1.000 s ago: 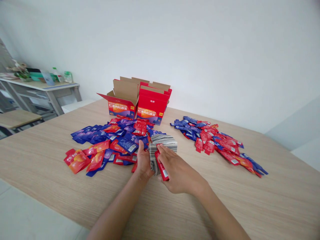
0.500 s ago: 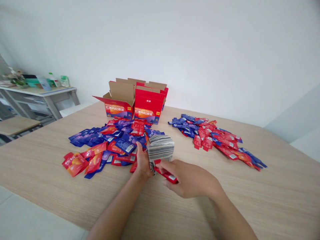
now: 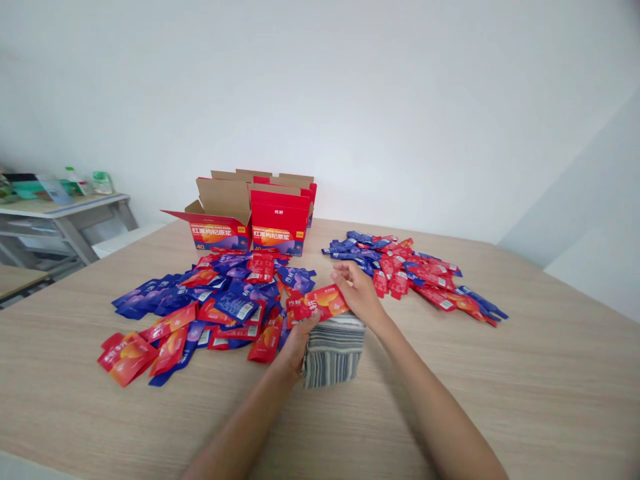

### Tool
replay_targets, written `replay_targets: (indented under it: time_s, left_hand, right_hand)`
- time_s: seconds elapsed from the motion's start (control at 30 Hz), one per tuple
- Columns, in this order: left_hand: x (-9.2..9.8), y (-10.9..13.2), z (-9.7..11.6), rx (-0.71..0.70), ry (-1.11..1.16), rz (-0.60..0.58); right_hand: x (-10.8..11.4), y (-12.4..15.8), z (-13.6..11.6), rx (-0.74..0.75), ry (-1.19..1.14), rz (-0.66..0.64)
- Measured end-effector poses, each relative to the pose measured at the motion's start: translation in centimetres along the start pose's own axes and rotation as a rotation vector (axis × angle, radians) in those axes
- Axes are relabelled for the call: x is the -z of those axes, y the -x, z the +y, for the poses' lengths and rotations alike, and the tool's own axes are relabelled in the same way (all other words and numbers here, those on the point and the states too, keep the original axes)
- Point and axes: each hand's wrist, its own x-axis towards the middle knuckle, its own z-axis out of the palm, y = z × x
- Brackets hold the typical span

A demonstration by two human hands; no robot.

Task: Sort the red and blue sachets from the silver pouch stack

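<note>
Red sachet [image 3: 327, 301], turned face-up since earlier: left hand [image 3: 296, 345] grasping it along with striped bundle [image 3: 334, 350]; right hand [image 3: 357, 293] at its other end, grip unclear; inward of table's [image 3: 500, 387] near edge.

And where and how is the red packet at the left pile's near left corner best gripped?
Probably pinch the red packet by its near corner, coming from the near side: it lies flat with that corner free, while other packets crowd its right side.
</note>
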Motion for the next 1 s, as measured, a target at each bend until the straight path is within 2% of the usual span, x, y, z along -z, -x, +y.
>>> replay_targets:
  time_s: [0.1, 0.2, 0.33, 0.43, 0.5, 0.63, 0.77, 0.87, 1.0]
  left_hand:
    - [-0.1, 0.1, 1.7, -0.032, 0.067, 0.075]
    - [0.3, 0.4, 4.3, -0.196, 0.133, 0.154]
    - [1.5, 0.6, 7.6, -0.383, 0.21, 0.223]
    - [2.1, 0.7, 9.2, -0.458, 0.229, 0.281]
    - [2.2, 0.7, 9.6, -0.471, 0.224, 0.274]
    - [2.2, 0.6, 9.0, -0.451, 0.207, 0.114]
    - [1.7, 0.5, 7.0, -0.312, 0.191, 0.055]
    - [0.7, 0.9, 5.4, -0.186, 0.193, -0.003]
    - [-0.5, 1.4, 4.1, -0.137, 0.218, -0.078]
  right_hand:
    - [0.9, -0.9, 3.1, -0.125, 0.164, -0.011]
    - [2.4, -1.3, 7.2, -0.322, 0.335, -0.076]
    - [3.8, -0.2, 11.9, -0.598, 0.594, -0.11]
    - [4.3, 0.9, 14.0, -0.674, 0.715, -0.17]
    - [4.5, 1.2, 14.9, -0.697, 0.757, -0.244]
    - [4.8, 0.9, 15.6, -0.697, 0.79, -0.415]
    - [4.0, -0.1, 14.6, -0.6, 0.781, -0.552]
    - [2.2, -0.2, 12.8, -0.521, 0.776, -0.614]
    - [-1.3, 1.2, 9.9, -0.384, 0.74, -0.596]
